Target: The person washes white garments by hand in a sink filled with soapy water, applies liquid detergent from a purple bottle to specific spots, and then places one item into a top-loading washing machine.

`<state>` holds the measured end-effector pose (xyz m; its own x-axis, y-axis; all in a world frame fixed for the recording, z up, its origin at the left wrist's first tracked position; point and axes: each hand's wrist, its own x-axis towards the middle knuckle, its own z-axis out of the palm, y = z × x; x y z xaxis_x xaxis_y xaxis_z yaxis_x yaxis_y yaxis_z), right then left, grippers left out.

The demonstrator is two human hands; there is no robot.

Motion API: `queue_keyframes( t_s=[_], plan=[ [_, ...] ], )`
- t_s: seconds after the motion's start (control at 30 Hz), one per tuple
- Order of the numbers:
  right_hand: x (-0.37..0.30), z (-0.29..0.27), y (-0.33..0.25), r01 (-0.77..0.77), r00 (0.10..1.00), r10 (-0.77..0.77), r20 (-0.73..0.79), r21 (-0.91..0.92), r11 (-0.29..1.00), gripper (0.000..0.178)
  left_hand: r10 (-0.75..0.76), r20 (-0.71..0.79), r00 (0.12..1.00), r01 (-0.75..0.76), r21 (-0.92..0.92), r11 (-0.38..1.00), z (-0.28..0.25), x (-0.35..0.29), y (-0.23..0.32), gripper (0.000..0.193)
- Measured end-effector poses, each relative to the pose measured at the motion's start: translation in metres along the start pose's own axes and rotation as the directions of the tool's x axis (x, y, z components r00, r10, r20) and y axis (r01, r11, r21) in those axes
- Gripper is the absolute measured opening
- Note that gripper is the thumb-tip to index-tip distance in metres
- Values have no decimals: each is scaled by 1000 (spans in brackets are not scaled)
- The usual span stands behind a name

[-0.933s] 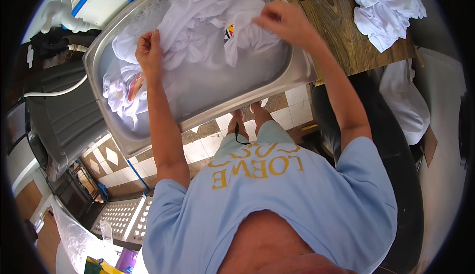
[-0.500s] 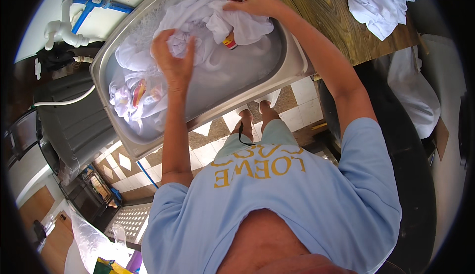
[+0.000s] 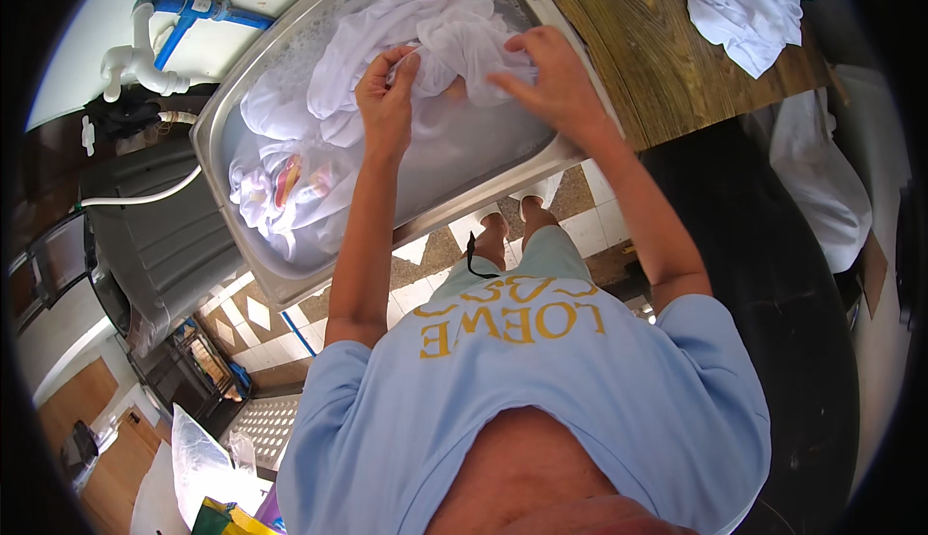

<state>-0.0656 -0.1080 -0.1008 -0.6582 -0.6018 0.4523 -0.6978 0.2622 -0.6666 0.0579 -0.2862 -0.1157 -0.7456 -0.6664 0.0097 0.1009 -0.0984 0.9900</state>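
A steel sink (image 3: 440,208) holds cloudy, sudsy water with wet white cloth (image 3: 362,47) heaped in it. My left hand (image 3: 387,105) pinches a fold near the middle of the heap, thumb and fingertips together. At the heap's right side, my right hand (image 3: 561,90) has its thumb and fingers apart, close to the cloth but not closed on it. A bunched white garment with a red and yellow print (image 3: 287,180) lies half in the water at the sink's left end. Small red patches show elsewhere on the cloth.
More white cloth (image 3: 749,13) lies on the wooden counter (image 3: 638,61) right of the sink. Blue and white pipes (image 3: 174,28) run along the wall at left. A dark grey plastic-looking bin or machine (image 3: 155,231) stands left of the sink. A white bag (image 3: 817,182) hangs below the counter.
My right hand has let go of the cloth and come down, its fingers spreading. My left hand has moved right and closed on a fold. The printed patch near the right side is now mostly covered.
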Motion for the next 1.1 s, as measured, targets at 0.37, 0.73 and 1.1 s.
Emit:
queue_keyframes(
  t_s=[0.37, 0.73, 1.1],
  plan=[
    [-36, -28, -12, -278, 957, 225, 184, 350, 895, 9, -15, -32, 999, 14, -38, 999, -59, 1, 43, 14],
    [-38, -47, -8, -354, 862, 140, 488, 379, 855, 14, -72, -129, 989, 76, 25, 997, -97, -20, 31, 18],
    [-2, -65, 4, -359, 635, -19, 772, 317, 878, 12, -12, -171, 985, 13, 8, 1000, -100, -54, 30, 22]
  ],
)
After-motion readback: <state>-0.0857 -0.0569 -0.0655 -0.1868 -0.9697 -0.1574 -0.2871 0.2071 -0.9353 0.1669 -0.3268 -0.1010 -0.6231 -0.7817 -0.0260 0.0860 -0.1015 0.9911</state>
